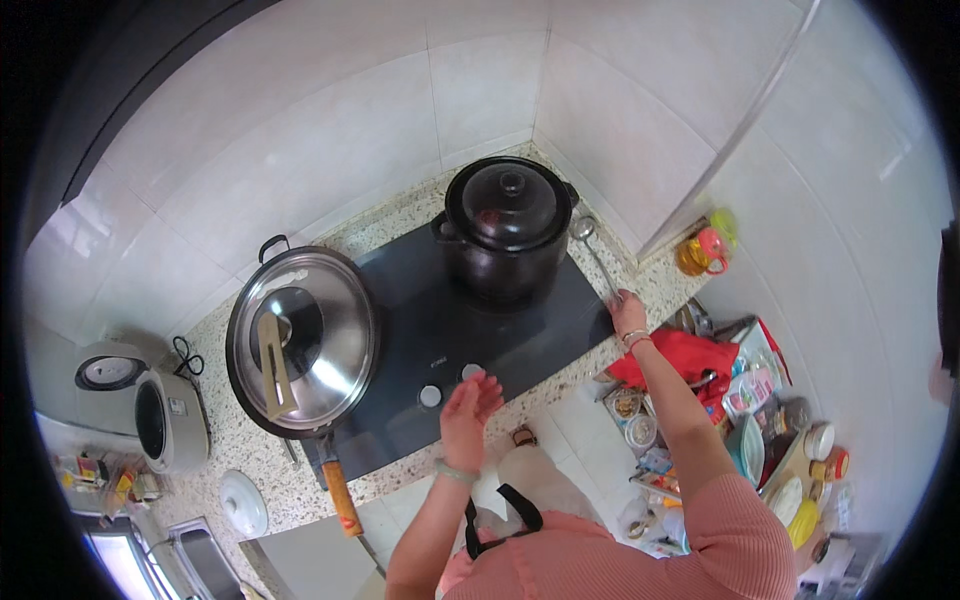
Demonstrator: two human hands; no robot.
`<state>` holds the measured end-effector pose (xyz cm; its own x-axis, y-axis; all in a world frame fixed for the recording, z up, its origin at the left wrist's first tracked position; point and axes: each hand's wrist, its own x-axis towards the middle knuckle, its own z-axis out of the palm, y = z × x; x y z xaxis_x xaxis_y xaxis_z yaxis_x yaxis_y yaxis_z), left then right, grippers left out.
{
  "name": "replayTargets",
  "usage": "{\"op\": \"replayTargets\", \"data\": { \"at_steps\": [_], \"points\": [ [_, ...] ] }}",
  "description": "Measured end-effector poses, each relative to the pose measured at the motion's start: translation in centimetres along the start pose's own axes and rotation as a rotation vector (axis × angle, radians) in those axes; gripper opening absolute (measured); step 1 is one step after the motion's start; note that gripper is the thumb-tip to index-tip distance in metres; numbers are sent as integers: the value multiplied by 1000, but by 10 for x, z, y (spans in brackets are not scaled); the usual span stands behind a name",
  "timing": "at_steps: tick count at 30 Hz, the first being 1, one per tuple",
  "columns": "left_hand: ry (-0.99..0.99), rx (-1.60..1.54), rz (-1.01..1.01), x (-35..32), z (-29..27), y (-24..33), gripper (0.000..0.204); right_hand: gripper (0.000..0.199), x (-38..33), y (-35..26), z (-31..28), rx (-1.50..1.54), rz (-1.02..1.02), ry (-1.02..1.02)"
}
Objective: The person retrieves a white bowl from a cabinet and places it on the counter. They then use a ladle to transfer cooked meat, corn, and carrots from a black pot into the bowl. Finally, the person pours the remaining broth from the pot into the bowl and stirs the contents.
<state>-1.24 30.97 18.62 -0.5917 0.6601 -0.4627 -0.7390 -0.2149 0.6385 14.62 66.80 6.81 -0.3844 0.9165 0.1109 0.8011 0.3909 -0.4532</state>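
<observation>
My right hand is closed around the handle of a metal ladle, whose bowl lies on the counter beside the dark pot. That pot is tall, with two side handles and a dark see-through lid, and stands on the black glass cooktop. Over the cooktop's front edge hovers my left hand, loosely bent with fingers apart and holding nothing. Just beyond its fingertips sits a round control knob; a second knob is to its left.
On the left, a wok with a wooden handle carries a domed metal lid; wooden tongs rest on that lid. Farther left are a rice cooker and a white lid. Oil jug and crowded jars flank the right.
</observation>
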Motion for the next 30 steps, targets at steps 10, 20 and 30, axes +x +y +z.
{"op": "replayTargets", "data": {
  "at_steps": [10,20,30],
  "points": [
    [175,59,267,135,72,73,36,37,68,11,22,-303,-155,-146],
    [181,211,214,177,78,111,21,22,115,-61,-40,677,-9,-162],
    [190,246,193,184,83,119,19,33,151,-161,-99,1000,245,-504]
  ]
}}
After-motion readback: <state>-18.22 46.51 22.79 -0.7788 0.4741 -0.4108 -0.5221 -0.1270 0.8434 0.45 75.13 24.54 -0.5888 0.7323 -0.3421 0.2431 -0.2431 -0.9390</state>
